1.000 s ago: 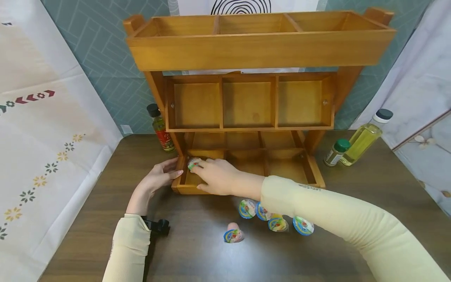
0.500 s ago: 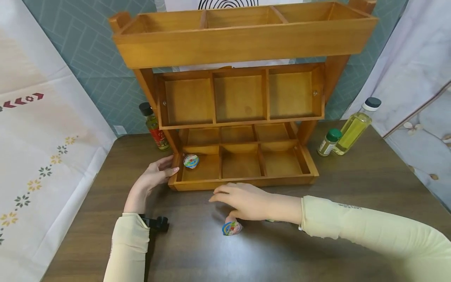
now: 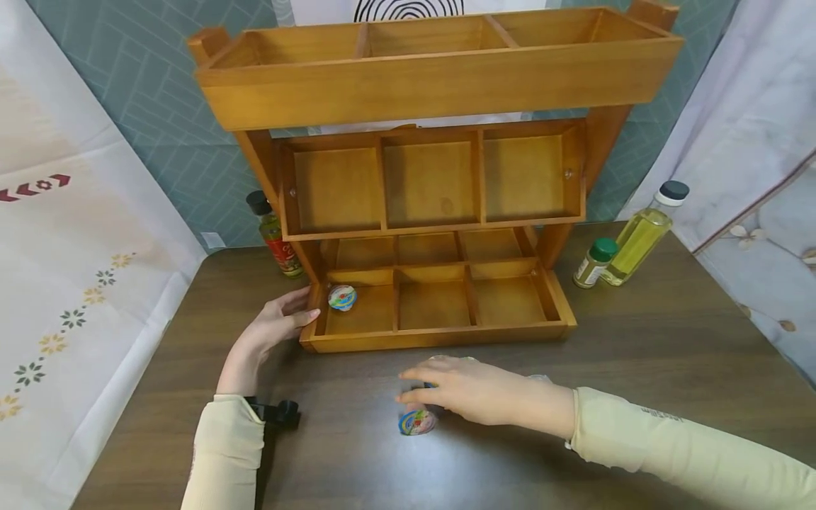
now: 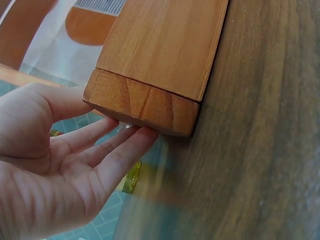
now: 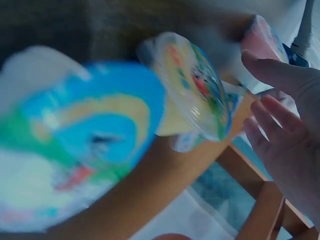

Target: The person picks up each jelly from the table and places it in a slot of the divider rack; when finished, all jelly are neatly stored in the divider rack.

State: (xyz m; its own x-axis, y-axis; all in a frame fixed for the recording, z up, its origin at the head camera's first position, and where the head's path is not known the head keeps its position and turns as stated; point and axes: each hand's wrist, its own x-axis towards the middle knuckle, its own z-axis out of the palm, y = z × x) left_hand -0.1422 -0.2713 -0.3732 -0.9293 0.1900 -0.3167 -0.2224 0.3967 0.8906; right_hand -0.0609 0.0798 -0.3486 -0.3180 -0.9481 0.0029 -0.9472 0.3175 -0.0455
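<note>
A three-tier wooden rack (image 3: 440, 341) stands on the table. My left hand (image 3: 275, 327) grips its lower left end, with thumb and fingertips at the corner of the wood (image 4: 142, 105). One jelly cup (image 3: 342, 297) with a printed lid sits in the bottom tier's left compartment. My right hand (image 3: 474, 391) is low over the table in front of the rack, fingers spread, nothing between them. A pink jelly cup (image 3: 417, 422) lies by its fingertips. More jelly cups, a near one (image 5: 100, 135) and a yellow one (image 5: 195, 85), show in the right wrist view; the hand mostly hides them from the head view.
A red-labelled bottle (image 3: 280, 244) stands left of the rack. To the right are a green-capped jar (image 3: 594, 265) and a tall oil bottle (image 3: 640, 237). Patterned cloths (image 3: 83, 248) hang along the sides.
My right hand has let go of a jelly cup in the bottom left compartment and moved back to the cups on the table. My left hand keeps its place on the rack.
</note>
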